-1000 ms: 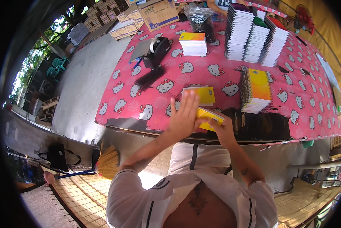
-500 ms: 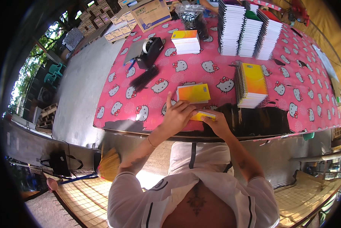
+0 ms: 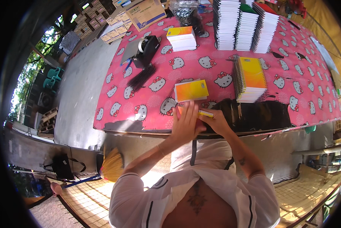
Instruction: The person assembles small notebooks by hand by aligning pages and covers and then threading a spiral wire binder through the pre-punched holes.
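Observation:
At the near table edge my right hand [image 3: 216, 122] grips a small yellow-orange notebook [image 3: 206, 113] by its right end. My left hand [image 3: 185, 121] lies over its left part with fingers stretched out together, hiding much of it. Whether a coil is in its edge I cannot tell. Just beyond my hands a small pile of yellow-orange notebooks [image 3: 192, 91] lies flat, slightly askew. Right of it stands a stack of yellow spiral notebooks [image 3: 251, 76]. A bundle of black binding coils [image 3: 141, 77] lies to the left.
Behind the coils sits a black tape dispenser [image 3: 146, 51]. Farther back are a stack of yellow-topped paper blocks [image 3: 182, 41], a plastic bag of dark coils [image 3: 186, 17], a cardboard box [image 3: 146, 14] and tall notebook stacks [image 3: 226, 28]. A pink patterned cloth [image 3: 155, 99] covers the table.
My left hand has straightened its fingers from a bent grip and now lies flat over the notebook. My right hand keeps its hold. The view has shifted slightly.

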`<state>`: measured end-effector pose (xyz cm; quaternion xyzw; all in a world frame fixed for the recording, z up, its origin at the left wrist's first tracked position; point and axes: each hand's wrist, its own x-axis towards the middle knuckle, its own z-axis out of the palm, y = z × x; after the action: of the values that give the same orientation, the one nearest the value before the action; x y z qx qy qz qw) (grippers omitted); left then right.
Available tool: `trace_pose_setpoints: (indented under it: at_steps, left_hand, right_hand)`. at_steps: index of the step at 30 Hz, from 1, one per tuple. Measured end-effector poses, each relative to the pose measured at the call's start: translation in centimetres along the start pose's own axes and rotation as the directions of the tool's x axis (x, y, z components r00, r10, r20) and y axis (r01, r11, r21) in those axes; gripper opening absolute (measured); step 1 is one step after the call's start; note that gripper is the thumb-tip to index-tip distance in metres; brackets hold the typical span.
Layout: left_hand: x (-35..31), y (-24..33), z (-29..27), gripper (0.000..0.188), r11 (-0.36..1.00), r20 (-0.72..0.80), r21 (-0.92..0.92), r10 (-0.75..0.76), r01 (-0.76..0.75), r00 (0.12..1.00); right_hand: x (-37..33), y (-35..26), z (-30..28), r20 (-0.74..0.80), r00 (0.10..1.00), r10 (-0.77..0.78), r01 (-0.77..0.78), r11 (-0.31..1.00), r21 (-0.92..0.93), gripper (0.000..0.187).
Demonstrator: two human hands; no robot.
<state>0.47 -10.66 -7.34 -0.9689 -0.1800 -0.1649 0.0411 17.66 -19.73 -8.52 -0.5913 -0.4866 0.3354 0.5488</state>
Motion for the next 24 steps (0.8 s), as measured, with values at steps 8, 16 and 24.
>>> trace_pose_setpoints:
  at_steps: [8,16,24]
  left_hand:
    - [0.3,0.5,0.4,0.090,0.999,-0.033,-0.030,0.042,-0.042,0.999]
    - [0.1,1.7,0.6,0.086,0.994,-0.085,-0.025,0.106,-0.109,0.991]
    - [-1.4,2.1,0.9,0.086,0.979,-0.098,-0.158,0.115,-0.129,0.989]
  right_hand:
    - [-0.1,-0.2,0.0,-0.026,0.999,-0.026,0.025,0.998,-0.064,0.033]
    - [-0.3,-0.9,0.0,-0.016,0.998,-0.061,0.059,0.994,-0.095,0.030]
    - [0.0,-0.4,0.4,-0.074,0.989,-0.129,0.118,0.983,-0.142,0.029]
